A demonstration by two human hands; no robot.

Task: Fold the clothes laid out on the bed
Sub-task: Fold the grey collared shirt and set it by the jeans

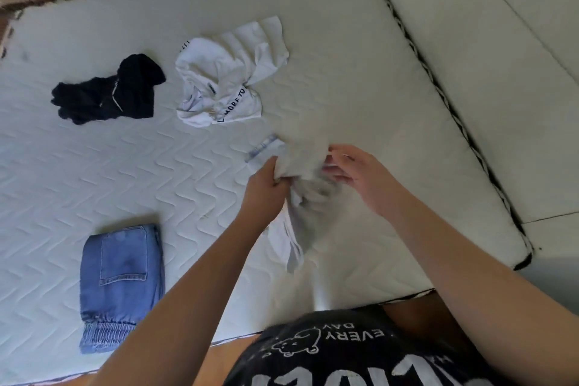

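A pale grey-white garment (308,166) hangs bunched above the bed between both hands, its lower end drooping toward me. My left hand (266,180) grips a fistful of it on the left side. My right hand (354,174) holds its right edge with curled fingers, blurred by motion. Farther back lies a crumpled white shirt with dark lettering (225,72). A crumpled black garment (109,89) lies to its left. Folded blue jeans (120,282) rest near the bed's front edge at the left.
The white quilted mattress (94,172) fills most of the view. Its right edge with dark trim (438,78) borders a pale surface alongside. My black printed shirt (344,351) shows at the bottom.
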